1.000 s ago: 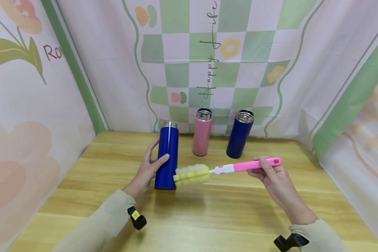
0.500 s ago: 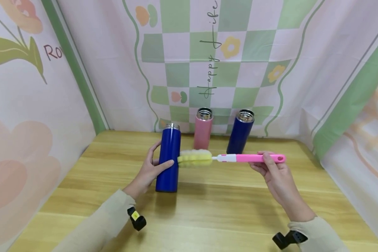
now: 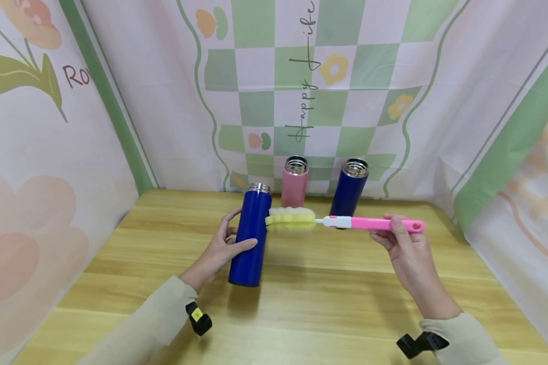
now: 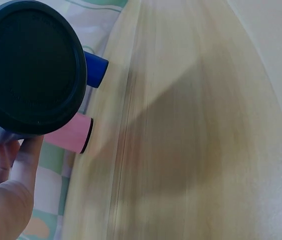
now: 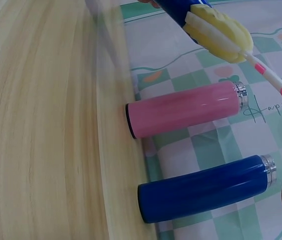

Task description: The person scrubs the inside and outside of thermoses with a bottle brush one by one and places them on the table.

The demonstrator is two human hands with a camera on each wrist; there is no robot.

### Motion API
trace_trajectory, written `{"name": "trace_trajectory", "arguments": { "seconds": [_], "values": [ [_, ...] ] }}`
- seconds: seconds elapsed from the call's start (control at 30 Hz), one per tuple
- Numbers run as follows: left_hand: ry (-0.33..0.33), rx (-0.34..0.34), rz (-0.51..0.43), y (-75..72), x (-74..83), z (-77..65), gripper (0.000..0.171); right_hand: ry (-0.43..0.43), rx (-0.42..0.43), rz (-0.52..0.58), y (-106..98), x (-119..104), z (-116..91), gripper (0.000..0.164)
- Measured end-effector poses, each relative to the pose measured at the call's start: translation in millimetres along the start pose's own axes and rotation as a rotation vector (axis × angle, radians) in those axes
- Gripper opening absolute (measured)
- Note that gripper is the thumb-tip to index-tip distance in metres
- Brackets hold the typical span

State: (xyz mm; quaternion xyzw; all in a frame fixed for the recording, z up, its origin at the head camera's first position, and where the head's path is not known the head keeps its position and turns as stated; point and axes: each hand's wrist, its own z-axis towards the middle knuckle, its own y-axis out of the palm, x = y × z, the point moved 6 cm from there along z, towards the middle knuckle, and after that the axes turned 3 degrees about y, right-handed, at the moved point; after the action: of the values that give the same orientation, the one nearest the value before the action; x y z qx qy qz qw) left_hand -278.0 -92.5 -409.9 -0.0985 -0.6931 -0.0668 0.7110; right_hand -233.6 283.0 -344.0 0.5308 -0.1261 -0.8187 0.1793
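My left hand grips a lidless blue bottle round its lower half, thumb across the front. The bottle leans a little to the right, and its dark round base faces the left wrist camera, lifted over the table. In my right hand is a bottle brush, pinched near the end of its pink handle. The brush lies level, and its yellow-and-white sponge head overlaps the bottle's right side in the head view. Only the edge of the right hand shows in the right wrist view.
Behind the brush, a pink bottle and a second blue bottle stand upright without lids at the back of the wooden table. A printed curtain hangs right behind them, with more cloth at both sides.
The blue bottle has shifted right and slightly nearer, tilting its mouth rightward. The brush has risen, levelled out and moved right with the right hand; its head has gone up along the bottle's side.
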Motion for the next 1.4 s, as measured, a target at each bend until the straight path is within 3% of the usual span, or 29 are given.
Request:
{"name": "trace_trajectory", "arguments": {
  "seconds": [0.67,0.9,1.4],
  "values": [
    [0.036,-0.002,0.04,1.4,0.8,-1.2,0.083,-0.05,0.063,0.114,-3.2,-2.5,2.4,0.026],
    [0.048,-0.014,-0.028,1.7,-0.5,-0.4,0.079,-0.033,0.02,0.155,-2.7,-1.1,1.9,0.027],
    [0.044,0.033,-0.12,-6.4,4.3,0.1,0.076,0.076,-0.046,0.04,0.1,6.9,-2.2,0.03]
  ]
}}
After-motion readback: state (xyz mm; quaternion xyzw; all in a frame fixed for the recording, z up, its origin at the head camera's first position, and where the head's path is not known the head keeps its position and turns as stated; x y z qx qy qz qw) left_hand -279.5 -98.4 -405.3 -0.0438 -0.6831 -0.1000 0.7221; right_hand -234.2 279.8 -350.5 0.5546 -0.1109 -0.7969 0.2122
